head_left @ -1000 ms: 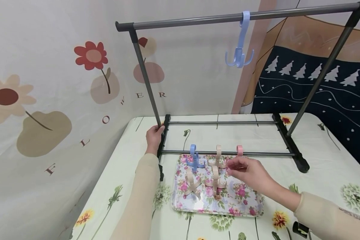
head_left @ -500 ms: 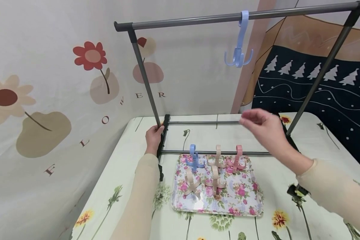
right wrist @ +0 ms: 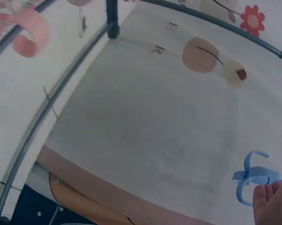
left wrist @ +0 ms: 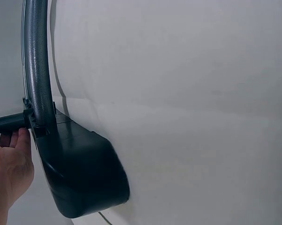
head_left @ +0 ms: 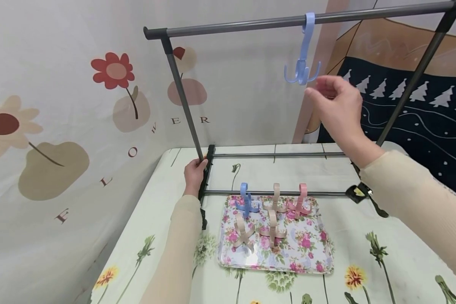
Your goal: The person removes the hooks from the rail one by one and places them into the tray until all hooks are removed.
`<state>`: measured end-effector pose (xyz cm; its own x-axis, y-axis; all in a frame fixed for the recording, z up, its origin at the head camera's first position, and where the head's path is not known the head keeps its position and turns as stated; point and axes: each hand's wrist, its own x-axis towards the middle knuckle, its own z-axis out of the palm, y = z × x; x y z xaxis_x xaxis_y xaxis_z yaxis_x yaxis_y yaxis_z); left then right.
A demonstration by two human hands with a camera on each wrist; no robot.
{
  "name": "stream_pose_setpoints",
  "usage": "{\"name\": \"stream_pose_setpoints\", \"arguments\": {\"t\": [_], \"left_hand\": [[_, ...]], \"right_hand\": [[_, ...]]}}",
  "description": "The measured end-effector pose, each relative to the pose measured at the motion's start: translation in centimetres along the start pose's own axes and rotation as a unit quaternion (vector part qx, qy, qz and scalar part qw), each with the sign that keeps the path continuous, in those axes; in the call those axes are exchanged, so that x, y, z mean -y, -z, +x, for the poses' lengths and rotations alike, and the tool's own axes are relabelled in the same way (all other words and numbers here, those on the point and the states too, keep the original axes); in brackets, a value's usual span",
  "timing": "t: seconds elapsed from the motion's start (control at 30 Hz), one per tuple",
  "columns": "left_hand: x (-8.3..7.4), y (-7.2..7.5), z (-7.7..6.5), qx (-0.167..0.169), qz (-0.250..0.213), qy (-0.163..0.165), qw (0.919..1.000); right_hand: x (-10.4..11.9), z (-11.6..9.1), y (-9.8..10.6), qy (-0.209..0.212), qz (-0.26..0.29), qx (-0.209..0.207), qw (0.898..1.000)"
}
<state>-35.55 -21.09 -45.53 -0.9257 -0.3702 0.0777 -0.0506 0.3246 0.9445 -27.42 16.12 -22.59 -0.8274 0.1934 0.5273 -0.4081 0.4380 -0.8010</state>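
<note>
My left hand (head_left: 194, 174) grips the foot of the rack's left post (head_left: 185, 101). In the left wrist view, curled fingers (left wrist: 23, 140) sit at the dark bar beside the black foot (left wrist: 85, 164). My right hand (head_left: 340, 105) is raised just below and right of a light blue four-prong hook (head_left: 301, 69) hanging from the top rail (head_left: 235, 28). Its fingers are bent, thumb apart, with nothing held. In the right wrist view, the fingertips (right wrist: 261, 193) appear close to the blue hook (right wrist: 258, 176); contact is unclear.
A floral tray (head_left: 308, 261) lies on the table before the rack. On it are a blue hook (head_left: 246, 204), a pink hook (head_left: 300, 204) and several beige hooks (head_left: 272, 230). Two lower bars (head_left: 258, 155) cross between the feet. A printed cloth wall stands behind.
My right hand has risen from beside the tray's hooks, past the lower bars, up to the hanging blue hook. My left hand stays at the post. The hooks have not moved.
</note>
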Motion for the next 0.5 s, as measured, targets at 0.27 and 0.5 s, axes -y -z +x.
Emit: {"name": "stream_pose_setpoints", "arguments": {"t": [0.27,0.5], "left_hand": [[0.3,0.0,0.2,0.002,-0.004,-0.003,1.0000],[0.3,0.0,0.2,0.003,-0.006,-0.004,1.0000]], "right_hand": [[1.5,3.6,-1.2,-0.034,0.037,-0.059,0.997],[2.0,5.6,-2.5,-0.047,0.049,-0.085,0.994]]}}
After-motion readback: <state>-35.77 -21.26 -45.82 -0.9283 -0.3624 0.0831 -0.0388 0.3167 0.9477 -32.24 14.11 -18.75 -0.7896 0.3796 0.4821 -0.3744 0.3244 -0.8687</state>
